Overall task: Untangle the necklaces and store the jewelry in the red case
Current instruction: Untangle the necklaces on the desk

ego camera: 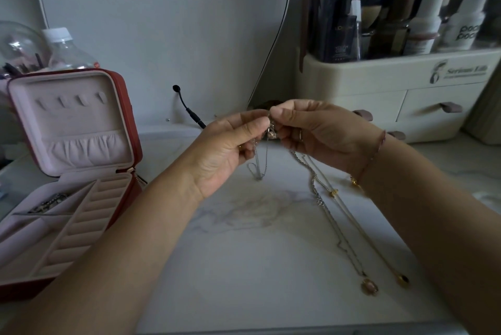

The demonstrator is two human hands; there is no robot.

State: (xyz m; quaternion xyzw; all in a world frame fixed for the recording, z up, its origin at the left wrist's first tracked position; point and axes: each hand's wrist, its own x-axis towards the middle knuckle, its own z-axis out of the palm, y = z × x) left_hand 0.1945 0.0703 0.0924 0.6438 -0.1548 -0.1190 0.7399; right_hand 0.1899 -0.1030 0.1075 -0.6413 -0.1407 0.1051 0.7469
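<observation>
My left hand (pixel 230 145) and my right hand (pixel 322 131) meet above the marble tabletop, both pinching a knot of tangled necklaces (pixel 271 130). A thin silver loop (pixel 259 166) hangs down from the left hand. From the right hand two long chains (pixel 336 212) trail toward me across the table, ending in an oval pink pendant (pixel 369 286) and a dark gold-rimmed pendant (pixel 403 280). The red case (pixel 127 145) stands open at the left, its lid upright, with a dark chain piece (pixel 50 203) in one compartment.
A cream cosmetics organiser (pixel 393 85) with drawers and several bottles stands at the back right. A black cable plug (pixel 187 107) pokes out near the wall. A clear plastic bottle (pixel 67 50) stands behind the case. A mirror edge curves along the wall.
</observation>
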